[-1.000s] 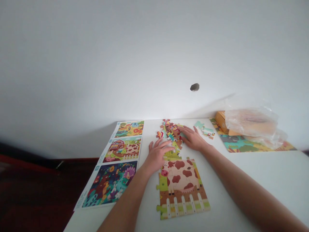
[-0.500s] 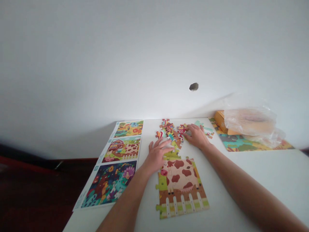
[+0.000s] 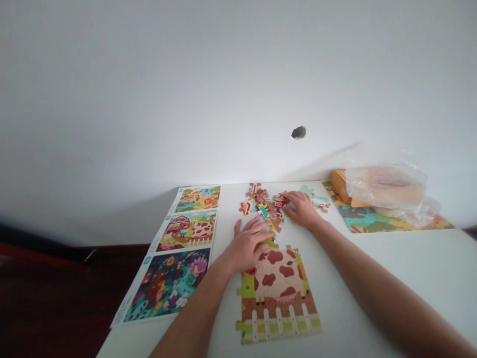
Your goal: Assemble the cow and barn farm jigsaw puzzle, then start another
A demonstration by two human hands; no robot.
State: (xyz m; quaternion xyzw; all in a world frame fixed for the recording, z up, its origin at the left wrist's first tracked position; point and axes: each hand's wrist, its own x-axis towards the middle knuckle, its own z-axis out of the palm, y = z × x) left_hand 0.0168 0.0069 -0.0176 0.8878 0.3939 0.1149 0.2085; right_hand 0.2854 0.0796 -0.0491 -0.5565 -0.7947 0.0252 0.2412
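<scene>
A partly joined jigsaw puzzle (image 3: pixel 285 288) showing a spotted cow above a white fence lies flat on the table. My left hand (image 3: pixel 248 248) rests over its upper left corner, fingers spread, covering part of the cow's head and a green piece. Loose puzzle pieces (image 3: pixel 261 196) in red, brown and teal are heaped beyond my left fingertips. My right hand (image 3: pixel 302 209) reaches to the right of this heap. Its thumb and fingers close on a red puzzle piece (image 3: pixel 279 201) with a white barn-door mark. Pale green pieces (image 3: pixel 319 200) lie just past my right hand.
On the left lies a sheet with three pictures (image 3: pixel 192 231), the middle one a farm scene with a cow. A yellow box (image 3: pixel 338 185) and a clear plastic bag (image 3: pixel 387 186) sit on a colourful sheet (image 3: pixel 357 221) at the back right. The wall (image 3: pixel 238 99) rises behind the table.
My left hand has drawn slightly toward me onto the cow's head. The joined section has shifted a little nearer and left. My right hand stays close to the same red piece.
</scene>
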